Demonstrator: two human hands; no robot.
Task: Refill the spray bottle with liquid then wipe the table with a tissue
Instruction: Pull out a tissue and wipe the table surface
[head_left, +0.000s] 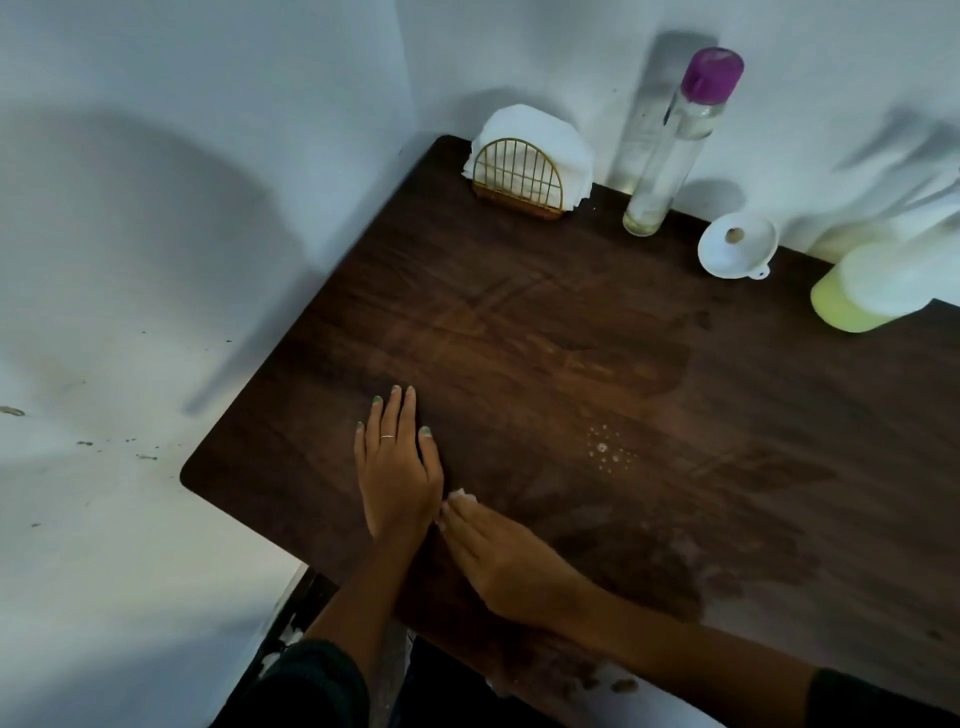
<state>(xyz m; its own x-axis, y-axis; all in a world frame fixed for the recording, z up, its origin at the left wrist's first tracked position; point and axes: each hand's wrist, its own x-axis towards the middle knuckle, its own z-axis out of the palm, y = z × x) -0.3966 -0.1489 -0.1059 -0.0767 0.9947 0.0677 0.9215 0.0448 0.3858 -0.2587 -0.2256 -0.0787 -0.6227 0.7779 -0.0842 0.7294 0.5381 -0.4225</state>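
My left hand lies flat on the dark wooden table, fingers straight. Right beside it, my right hand presses a white tissue onto the table; only a small corner of the tissue shows past the fingertips. Wet smears cover the table around the hands, and small droplets sit to the right. A white spray bottle with yellow-green liquid stands at the far right. A tall clear bottle with a purple cap stands against the back wall. A white funnel lies between them.
A gold wire holder with white tissues stands at the table's back left corner. White walls close the back and left sides. The table's left edge runs diagonally, with pale floor beyond it.
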